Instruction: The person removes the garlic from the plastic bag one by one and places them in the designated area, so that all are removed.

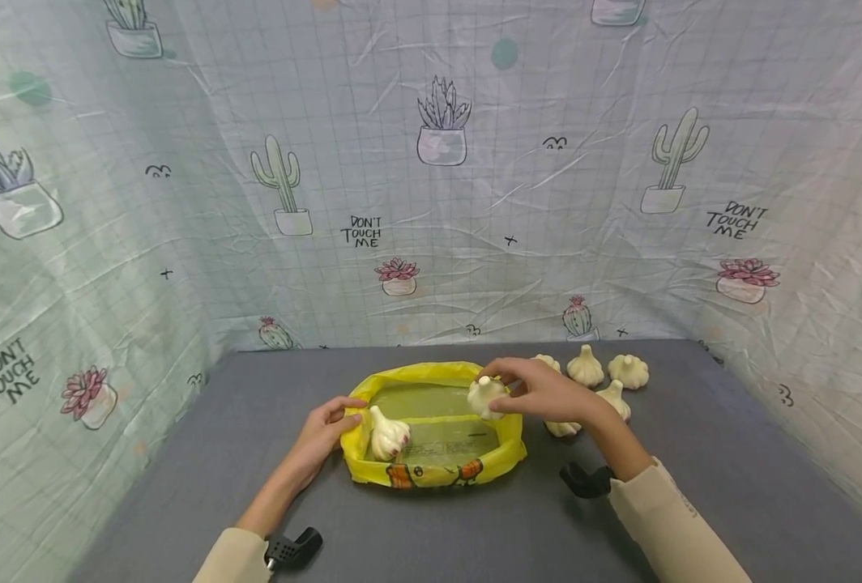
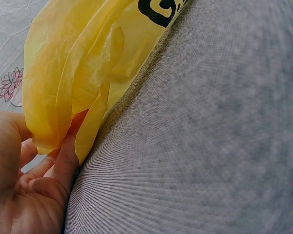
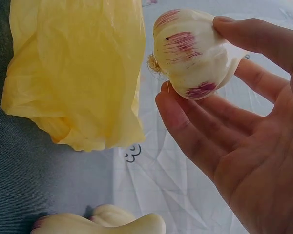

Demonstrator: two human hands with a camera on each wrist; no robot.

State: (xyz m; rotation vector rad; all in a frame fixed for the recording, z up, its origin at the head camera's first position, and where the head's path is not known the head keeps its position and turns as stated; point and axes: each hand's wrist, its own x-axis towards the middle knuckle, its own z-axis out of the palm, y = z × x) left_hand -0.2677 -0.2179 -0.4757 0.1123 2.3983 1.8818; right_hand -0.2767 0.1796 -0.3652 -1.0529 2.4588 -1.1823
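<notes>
A yellow plastic bag (image 1: 438,479) with its mouth spread wide sits on the table. One garlic bulb (image 1: 390,435) lies inside it at the left. My left hand (image 1: 323,437) pinches the bag's left rim; in the left wrist view the yellow film (image 2: 63,97) passes between thumb and fingers. Over the right side of the opening, my right hand (image 1: 548,390) grips another garlic bulb (image 1: 486,397) between thumb and fingertips. The right wrist view shows that purple-streaked bulb (image 3: 190,53), its root tuft facing the bag (image 3: 78,73).
To the right of the bag, several garlic bulbs (image 1: 585,367) stand grouped on the dark grey table (image 1: 445,534), partly hidden by my right hand and forearm. A cloth printed with cacti (image 1: 441,202) hangs behind the table and at both sides.
</notes>
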